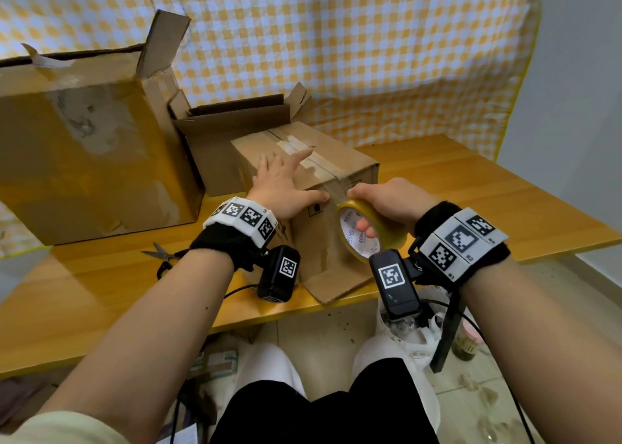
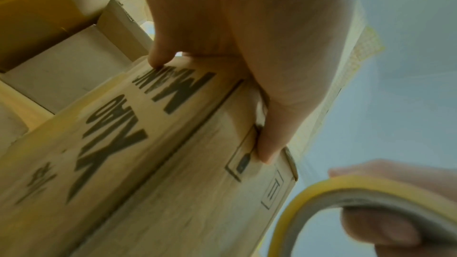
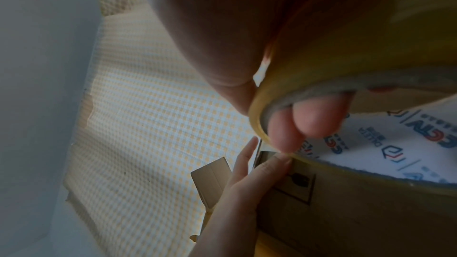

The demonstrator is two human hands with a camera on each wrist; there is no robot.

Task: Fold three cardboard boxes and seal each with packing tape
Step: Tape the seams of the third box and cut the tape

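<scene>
Head view: bright, even light; soft glare on the wooden surface (image 1: 471,181); straight edges bow toward the frame borders. Left wrist view: warm cast, printed lettering on the cardboard box (image 2: 173,163) smeared by blur. Right wrist view: dim, grainy; tape roll (image 3: 371,77) and fingers (image 3: 319,116) close and soft, in shadow.

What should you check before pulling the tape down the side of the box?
1. Left hand presses flat on the box: ok.
2. Right hand grips the tape roll, fingers through its core: ok.
3. Tape runs along the top seam to the near edge: ok.
4. Top flaps are closed: ok.
5. Tape is stuck down smoothly: cannot tell.
6. Scissors lie on the table by the left wrist: ok.
</scene>
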